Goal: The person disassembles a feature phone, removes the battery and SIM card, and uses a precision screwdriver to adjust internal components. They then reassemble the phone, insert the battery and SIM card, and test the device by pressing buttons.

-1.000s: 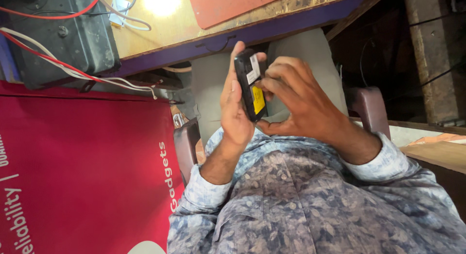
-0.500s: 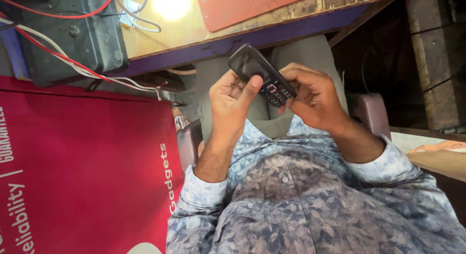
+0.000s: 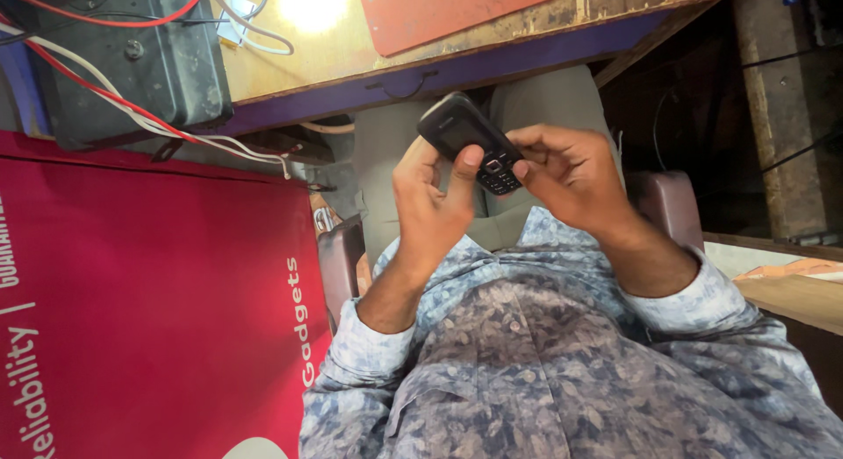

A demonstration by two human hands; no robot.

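Note:
A small black keypad phone [image 3: 470, 141] is held over my lap with its screen and keys facing up. My left hand [image 3: 430, 204] grips it from the left, thumb resting on its lower edge. From the right, my right hand [image 3: 571, 174] holds it too, with thumb and forefinger at the keypad end. Both sleeves are of a blue patterned shirt [image 3: 562, 371], which fills the bottom of the view. Grey trousers [image 3: 544, 99] show behind the phone.
A wooden bench top [image 3: 351, 46] with a purple front edge runs along the top. It carries a black box [image 3: 132, 64] with red and white wires and a reddish mat [image 3: 457, 11]. A red banner [image 3: 149, 301] hangs at the left. Brown chair arms [image 3: 667, 204] flank my lap.
The phone has been turned over from its back, where a yellow label showed, to keypad side up. It now lies more level, and both hands have shifted their grip.

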